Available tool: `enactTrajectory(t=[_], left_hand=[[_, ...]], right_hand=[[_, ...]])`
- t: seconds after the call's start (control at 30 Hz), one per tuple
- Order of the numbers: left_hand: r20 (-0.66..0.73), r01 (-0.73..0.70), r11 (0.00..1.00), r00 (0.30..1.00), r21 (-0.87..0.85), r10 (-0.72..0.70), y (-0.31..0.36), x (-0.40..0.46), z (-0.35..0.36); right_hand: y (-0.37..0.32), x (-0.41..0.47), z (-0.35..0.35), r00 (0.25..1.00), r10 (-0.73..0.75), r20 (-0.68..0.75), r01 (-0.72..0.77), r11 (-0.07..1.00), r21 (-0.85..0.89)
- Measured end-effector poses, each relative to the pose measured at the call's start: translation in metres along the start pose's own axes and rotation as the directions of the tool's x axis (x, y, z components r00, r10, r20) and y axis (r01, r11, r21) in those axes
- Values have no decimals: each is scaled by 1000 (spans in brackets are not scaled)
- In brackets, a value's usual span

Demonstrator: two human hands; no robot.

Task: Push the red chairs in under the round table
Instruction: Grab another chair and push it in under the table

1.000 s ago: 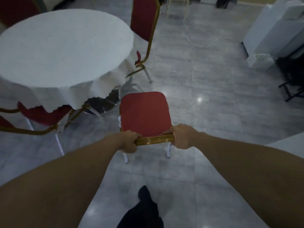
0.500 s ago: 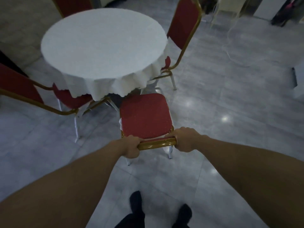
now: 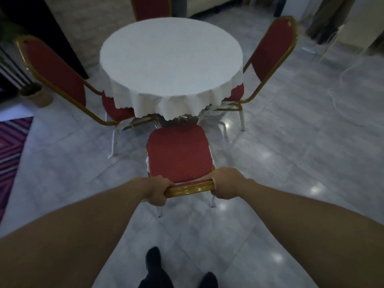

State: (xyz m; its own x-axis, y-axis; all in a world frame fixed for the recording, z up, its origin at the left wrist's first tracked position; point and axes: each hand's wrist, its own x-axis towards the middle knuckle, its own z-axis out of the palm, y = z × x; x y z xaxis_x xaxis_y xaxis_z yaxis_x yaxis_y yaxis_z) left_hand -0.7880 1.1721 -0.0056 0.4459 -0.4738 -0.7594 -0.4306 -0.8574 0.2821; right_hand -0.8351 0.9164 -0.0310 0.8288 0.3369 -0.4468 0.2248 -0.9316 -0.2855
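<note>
A red chair [image 3: 178,154] with a gold frame stands in front of me, its seat facing the round table [image 3: 170,59], which is covered by a white cloth. The seat's front edge is just short of the cloth's hem. My left hand [image 3: 154,189] and my right hand [image 3: 225,183] grip the gold top rail of its backrest at either end. Another red chair [image 3: 56,69] sits at the table's left with its seat partly under the cloth. A third [image 3: 272,50] sits at the right, also partly under. A fourth backrest [image 3: 150,7] shows behind the table.
A striped purple rug [image 3: 10,148] lies at the left edge. A small pot [image 3: 38,96] stands on the floor by the left chair. A white cable [image 3: 340,80] trails over the grey tiles at the right. My dark shoes [image 3: 153,258] are below the chair.
My view has swung so the table now sits straight ahead of the chair. The chair has come around with my hands and now faces the table squarely. Both hands kept their grip.
</note>
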Motion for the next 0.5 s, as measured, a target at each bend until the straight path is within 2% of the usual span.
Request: enactTrajectory(t=[0.2,0.5], left_hand=[[10,15,1000,1000,-13,-15,-2,12,-18],[-73,48,996,996,-70,-53,-40,70,-99]], right_hand=[[14,17,-13,999,-31,-23,31,999,5],[44,101,-70,999,43,-3,-43,998,45]])
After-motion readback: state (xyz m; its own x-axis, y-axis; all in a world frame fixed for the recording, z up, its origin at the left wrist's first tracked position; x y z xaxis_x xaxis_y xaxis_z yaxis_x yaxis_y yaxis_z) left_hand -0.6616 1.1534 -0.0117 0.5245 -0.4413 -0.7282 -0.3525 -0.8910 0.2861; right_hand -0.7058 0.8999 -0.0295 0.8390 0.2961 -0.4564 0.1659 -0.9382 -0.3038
